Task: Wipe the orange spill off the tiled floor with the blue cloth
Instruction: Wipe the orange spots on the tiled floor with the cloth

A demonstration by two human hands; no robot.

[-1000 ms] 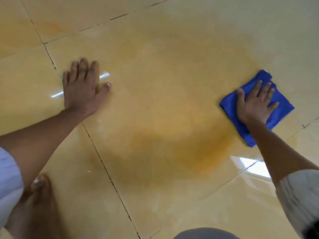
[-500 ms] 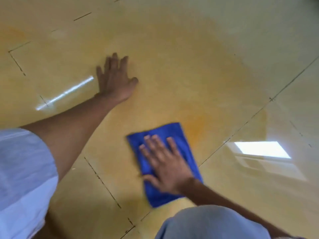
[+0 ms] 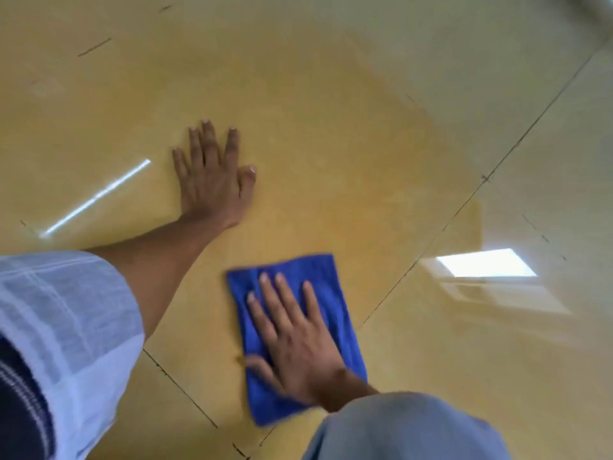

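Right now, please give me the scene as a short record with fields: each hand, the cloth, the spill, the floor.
left hand: left hand flat on the floor, fingers spread, holding nothing
right hand: right hand pressed flat on top of the blue cloth, not gripping it
cloth: folded to a rectangle, lying flat on the tile
spill: orange spill spreads as a thin tint over the tile, beyond both hands
floor: glossy tiled floor with dark grout lines and bright light reflections
clothing: light sleeve on the left arm

Pale rolled sleeve [image 3: 66, 327], grey-trousered knee [image 3: 408, 429]
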